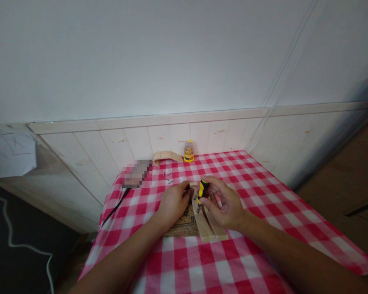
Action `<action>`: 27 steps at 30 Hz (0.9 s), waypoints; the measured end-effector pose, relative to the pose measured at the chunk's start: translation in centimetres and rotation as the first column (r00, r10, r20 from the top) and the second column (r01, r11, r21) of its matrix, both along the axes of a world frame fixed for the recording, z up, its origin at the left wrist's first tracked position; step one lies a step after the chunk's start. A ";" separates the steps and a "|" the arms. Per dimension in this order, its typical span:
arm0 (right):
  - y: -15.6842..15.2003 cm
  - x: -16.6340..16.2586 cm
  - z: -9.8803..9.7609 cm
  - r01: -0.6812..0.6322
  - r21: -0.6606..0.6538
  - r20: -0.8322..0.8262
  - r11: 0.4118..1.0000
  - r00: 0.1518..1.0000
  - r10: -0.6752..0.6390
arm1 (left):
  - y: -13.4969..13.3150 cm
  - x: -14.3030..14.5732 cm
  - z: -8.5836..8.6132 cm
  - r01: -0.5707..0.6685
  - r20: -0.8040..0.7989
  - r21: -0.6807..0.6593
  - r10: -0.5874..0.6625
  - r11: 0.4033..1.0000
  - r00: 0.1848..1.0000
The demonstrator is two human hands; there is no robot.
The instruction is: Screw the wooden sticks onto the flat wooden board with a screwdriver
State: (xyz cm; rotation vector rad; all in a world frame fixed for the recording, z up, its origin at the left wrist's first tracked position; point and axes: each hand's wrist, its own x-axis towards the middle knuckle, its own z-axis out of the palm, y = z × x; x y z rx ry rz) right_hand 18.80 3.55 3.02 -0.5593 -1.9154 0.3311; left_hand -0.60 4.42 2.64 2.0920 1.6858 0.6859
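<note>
My right hand [230,206] grips a short yellow-and-black screwdriver [204,188] between thumb and fingers, its handle tilted up. The metal shaft points down at a screw on a pale wooden slat [205,229]. A second wooden slat [220,232] lies alongside, partly under my right hand, with a narrow gap between the two. My left hand [173,202] is closed at the far end of the first slat, thumb and fingers against its edge. Beneath the slats is a brown board [184,228] with black printed markings, partly covered by my left hand.
Several loose screws [169,179] lie on the red-and-white checked cloth [184,265]. Near the wall stand a bent wooden piece [168,155] and a yellow-based clear container [189,152]. At the left is a pixelated flat object [137,174] with a black cable [115,209].
</note>
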 end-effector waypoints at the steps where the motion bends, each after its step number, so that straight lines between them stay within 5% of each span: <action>1: 0.0 0.0 0.0 0.003 0.000 -0.002 1.000 1.000 -0.003 | 0.0 0.0 0.0 0.002 0.000 0.001 -0.002 1.000 1.000; 27: 0.3 0.0 -0.5 0.038 0.015 -0.024 0.999 0.999 -0.038 | -0.1 0.1 0.3 -0.002 -0.007 -0.021 0.002 1.000 1.000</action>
